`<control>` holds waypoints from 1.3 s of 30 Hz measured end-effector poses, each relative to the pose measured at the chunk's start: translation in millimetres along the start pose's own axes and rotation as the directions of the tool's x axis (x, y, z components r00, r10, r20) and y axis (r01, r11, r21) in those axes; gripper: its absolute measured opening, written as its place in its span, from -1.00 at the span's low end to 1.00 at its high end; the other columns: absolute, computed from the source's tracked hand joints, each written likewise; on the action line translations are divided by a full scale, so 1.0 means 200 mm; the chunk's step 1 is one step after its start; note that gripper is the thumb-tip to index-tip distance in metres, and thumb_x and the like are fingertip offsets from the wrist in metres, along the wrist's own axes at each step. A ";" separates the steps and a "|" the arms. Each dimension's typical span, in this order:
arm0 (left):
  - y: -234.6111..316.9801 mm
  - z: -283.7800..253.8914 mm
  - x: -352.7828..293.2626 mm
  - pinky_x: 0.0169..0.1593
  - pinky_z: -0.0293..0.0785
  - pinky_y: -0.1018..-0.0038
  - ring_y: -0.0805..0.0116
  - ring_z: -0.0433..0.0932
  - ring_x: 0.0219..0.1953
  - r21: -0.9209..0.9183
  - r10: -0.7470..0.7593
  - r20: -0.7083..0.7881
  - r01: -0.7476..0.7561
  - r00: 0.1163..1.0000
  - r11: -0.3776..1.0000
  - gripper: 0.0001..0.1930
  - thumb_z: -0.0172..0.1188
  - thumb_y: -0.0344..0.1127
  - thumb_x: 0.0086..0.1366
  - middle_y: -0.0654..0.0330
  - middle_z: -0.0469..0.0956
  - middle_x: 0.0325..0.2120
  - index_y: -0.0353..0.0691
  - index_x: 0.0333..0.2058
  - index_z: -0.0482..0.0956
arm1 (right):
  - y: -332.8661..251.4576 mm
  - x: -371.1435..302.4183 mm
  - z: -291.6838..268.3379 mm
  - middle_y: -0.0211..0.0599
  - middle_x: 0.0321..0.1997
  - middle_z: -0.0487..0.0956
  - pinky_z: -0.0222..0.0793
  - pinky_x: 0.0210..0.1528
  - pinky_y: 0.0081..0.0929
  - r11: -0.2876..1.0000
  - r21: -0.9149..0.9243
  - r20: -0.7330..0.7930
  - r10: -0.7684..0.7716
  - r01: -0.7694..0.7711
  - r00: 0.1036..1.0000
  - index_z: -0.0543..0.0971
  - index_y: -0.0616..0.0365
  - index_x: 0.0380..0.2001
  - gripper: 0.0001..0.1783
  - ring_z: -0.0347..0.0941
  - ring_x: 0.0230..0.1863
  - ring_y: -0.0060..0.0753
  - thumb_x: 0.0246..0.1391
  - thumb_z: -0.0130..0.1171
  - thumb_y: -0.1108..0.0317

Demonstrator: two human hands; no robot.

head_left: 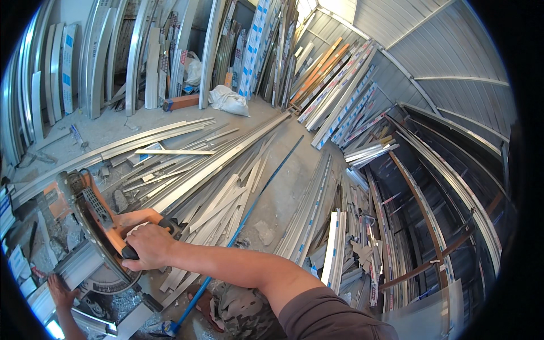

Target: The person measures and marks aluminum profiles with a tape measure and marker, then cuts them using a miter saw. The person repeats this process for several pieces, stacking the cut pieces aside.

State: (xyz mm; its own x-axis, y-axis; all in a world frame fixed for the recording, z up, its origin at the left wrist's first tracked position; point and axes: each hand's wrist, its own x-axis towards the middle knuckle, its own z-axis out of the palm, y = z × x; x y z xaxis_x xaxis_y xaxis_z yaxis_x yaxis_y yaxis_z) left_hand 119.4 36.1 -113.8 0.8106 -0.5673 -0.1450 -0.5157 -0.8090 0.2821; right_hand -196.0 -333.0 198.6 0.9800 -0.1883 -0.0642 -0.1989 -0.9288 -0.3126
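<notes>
Dark sleeve (334,314) and bare right forearm nearest the camera, crossing from the lower edge toward the left; right hand (152,246) closed around the black handle (130,253) of an orange miter saw (105,211), which stands at the left of the view; left hand (60,292) lower down at the left, fingers laid over a pale metal profile (82,263) on the saw's base, beside the rounded turntable (106,284); whether those fingers close on an edge, cannot tell; camouflage-clad leg (246,310) below the right forearm; long blue line (266,182), hose or rod uncertain, runs diagonally over the floor and passes behind the forearm; beyond the saw, loose metal strips (224,207) lie overlapping; further out, white sack (228,102) on the floor near upright profiles (136,56) leaning along the far side; at right, a dark rack (447,226) bears long lengths of stock.
</notes>
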 end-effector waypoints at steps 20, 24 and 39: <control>0.00 -0.01 0.00 0.55 -0.16 0.07 -0.19 0.02 0.47 0.006 0.014 -0.031 -0.014 0.999 1.000 0.30 0.61 -0.04 -0.32 -0.25 0.17 0.37 -0.48 0.37 0.08 | 0.03 -0.02 0.07 -0.03 -0.22 0.64 0.44 0.07 -0.15 0.999 -0.019 -0.001 -0.028 0.028 1.000 0.64 0.31 -0.34 -0.30 0.57 -0.07 0.01 -0.01 0.21 -0.26; 0.00 -0.03 0.00 0.55 -0.16 0.08 -0.19 0.02 0.47 -0.018 -0.013 -0.018 0.013 1.000 1.000 0.29 0.61 -0.03 -0.32 -0.25 0.18 0.36 -0.49 0.36 0.10 | 0.03 -0.03 0.11 -0.05 -0.27 0.61 0.43 0.01 -0.15 0.999 0.007 -0.049 -0.051 0.051 0.998 0.61 0.29 -0.38 -0.32 0.55 -0.13 0.01 -0.04 0.24 -0.27; 0.14 -0.14 -0.05 0.44 0.05 0.09 -0.10 0.27 0.27 0.069 0.125 -0.148 -0.115 0.981 0.991 0.08 0.62 -0.03 -0.28 -0.12 0.37 0.17 -0.42 0.21 0.31 | 0.02 -0.07 0.08 -0.06 -0.22 0.61 0.47 0.00 -0.10 0.998 0.050 -0.068 -0.044 0.047 0.997 0.62 0.20 -0.43 -0.39 0.56 -0.11 -0.02 0.04 0.21 -0.25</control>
State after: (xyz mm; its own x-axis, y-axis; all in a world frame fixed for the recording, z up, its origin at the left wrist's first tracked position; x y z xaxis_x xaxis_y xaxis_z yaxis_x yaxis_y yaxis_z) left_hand 104.5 24.3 -77.6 0.7721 -0.6346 0.0331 -0.6237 -0.7467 0.2310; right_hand -211.0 -329.6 183.5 0.9856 -0.1685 0.0142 -0.1520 -0.9196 -0.3622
